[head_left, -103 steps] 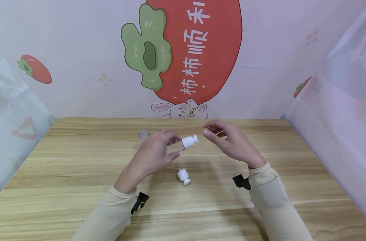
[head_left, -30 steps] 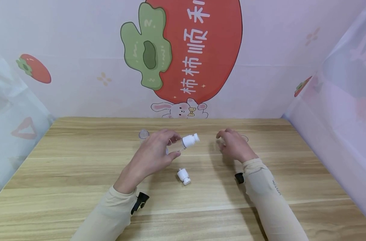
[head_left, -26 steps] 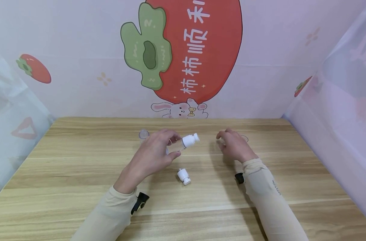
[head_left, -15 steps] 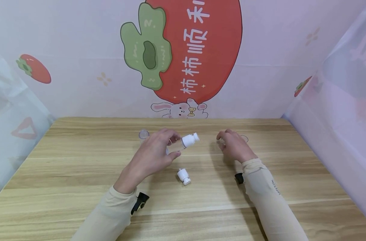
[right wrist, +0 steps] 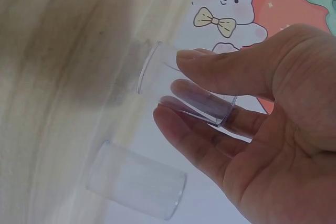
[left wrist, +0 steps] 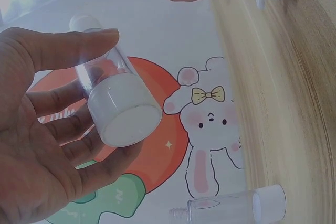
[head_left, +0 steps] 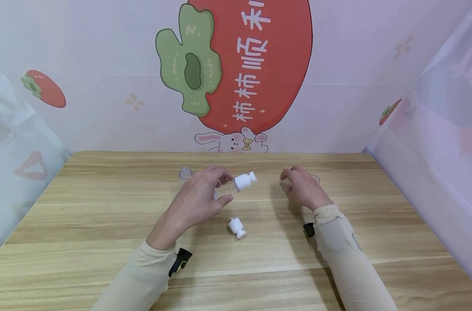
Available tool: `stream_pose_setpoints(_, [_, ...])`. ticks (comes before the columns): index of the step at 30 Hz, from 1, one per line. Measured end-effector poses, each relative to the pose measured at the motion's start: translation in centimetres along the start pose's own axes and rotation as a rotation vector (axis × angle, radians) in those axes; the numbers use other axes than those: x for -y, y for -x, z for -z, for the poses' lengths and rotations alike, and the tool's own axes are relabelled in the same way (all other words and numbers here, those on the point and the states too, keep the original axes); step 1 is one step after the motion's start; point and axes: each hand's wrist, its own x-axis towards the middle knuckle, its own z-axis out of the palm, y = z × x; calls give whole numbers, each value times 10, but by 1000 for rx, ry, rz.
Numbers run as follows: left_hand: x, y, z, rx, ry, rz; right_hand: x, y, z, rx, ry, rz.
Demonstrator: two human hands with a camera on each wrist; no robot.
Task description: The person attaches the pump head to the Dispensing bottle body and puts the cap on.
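My left hand (head_left: 199,194) grips a small clear pump bottle (left wrist: 113,80), tilted above the table, with a white base (left wrist: 131,118) towards the left wrist camera. Its white pump head (head_left: 244,181) points right. Low over the table's far right part, my right hand (head_left: 304,188) pinches a clear cylindrical cap (right wrist: 165,69) between thumb and fingers. A second clear cap (right wrist: 137,181) stands beside that hand. Between my arms a loose white pump head (head_left: 237,228) lies on its side.
Behind my left hand stands another clear bottle (left wrist: 226,211) with a bare threaded neck and a white base. The wooden table (head_left: 103,242) ends at a printed backdrop (head_left: 111,108), with sheets at both sides.
My right hand has come down from beside the held bottle's pump head to the clear cap at the table, then stayed nearly still. The left hand and its bottle have hardly moved.
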Motion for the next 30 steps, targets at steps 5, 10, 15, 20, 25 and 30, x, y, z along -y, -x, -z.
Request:
stream_pose_setpoints(5, [0,0,0,-3,1,-1,3,1,5,-22,14,15])
stream_pose_setpoints(10, [0,0,1,-5,-1,5,9,4,13,-36,2,34])
stream_pose_setpoints(15, [-1,0,1,-10,1,0,15,9,20,-75,-19,75])
stream_pose_setpoints(20, [0,0,1,-13,7,-7,21,13,26,-109,-46,121])
stream_pose_setpoints(25, [1,0,2,-15,12,-8,27,17,31,-141,-80,164])
stream_pose_setpoints(30, [0,0,2,-16,15,-2,34,20,37,-158,-158,199])
